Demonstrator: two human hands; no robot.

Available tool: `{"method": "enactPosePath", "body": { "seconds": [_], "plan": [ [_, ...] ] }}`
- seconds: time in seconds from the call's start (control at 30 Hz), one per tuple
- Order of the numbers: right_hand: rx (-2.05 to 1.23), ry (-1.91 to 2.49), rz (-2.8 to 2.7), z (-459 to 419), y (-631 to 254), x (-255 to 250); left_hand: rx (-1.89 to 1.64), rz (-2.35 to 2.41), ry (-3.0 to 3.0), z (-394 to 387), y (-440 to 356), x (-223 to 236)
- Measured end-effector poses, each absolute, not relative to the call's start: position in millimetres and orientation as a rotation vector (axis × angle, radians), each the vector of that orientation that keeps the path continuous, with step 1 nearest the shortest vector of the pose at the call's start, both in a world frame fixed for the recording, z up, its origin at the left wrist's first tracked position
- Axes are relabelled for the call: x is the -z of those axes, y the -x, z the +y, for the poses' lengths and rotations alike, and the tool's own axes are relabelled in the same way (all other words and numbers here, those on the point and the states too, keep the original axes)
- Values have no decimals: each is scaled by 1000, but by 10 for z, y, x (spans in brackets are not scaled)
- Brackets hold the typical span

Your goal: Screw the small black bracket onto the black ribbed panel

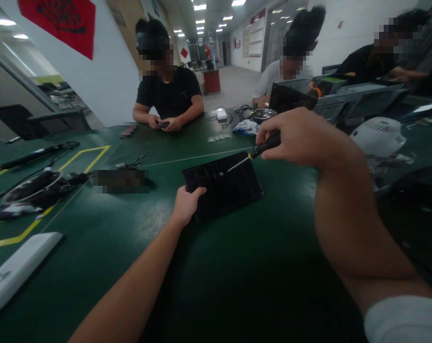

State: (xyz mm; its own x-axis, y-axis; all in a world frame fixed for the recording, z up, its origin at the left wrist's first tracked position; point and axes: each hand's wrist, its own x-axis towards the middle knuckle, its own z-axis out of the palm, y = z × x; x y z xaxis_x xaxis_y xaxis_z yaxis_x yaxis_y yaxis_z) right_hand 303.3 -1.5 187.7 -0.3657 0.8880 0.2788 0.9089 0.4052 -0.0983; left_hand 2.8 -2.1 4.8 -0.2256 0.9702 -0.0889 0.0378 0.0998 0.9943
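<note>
A flat black rectangular panel (225, 188) lies on the green table (130, 267) in front of me. My left hand (186, 205) grips its near left corner, thumb on top. My right hand (298, 138) is closed round a screwdriver (253, 155) with a black and yellow handle. Its thin metal shaft slants down to the left, and the tip rests on the panel's upper middle, close to a small round screw or hole.
A white oblong device (17, 269) lies at the near left. Cables and black tools (37, 186) sit inside yellow floor-tape lines at left. A white vented casing (378, 138) and grey equipment stand at right. Three other people sit along the far side.
</note>
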Motion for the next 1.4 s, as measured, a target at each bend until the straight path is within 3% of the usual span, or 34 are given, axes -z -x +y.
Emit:
{"method": "enactPosePath", "body": {
  "seconds": [0.97, 1.4],
  "plan": [
    [324, 1373, -2404, -52, -2749, -1750, -1279, 1451, -1061, -33, -41, -72],
    [222, 1505, -2364, -64, -2735, -1766, -1263, 1467, -1064, -25, -27, -65]
  ]
}}
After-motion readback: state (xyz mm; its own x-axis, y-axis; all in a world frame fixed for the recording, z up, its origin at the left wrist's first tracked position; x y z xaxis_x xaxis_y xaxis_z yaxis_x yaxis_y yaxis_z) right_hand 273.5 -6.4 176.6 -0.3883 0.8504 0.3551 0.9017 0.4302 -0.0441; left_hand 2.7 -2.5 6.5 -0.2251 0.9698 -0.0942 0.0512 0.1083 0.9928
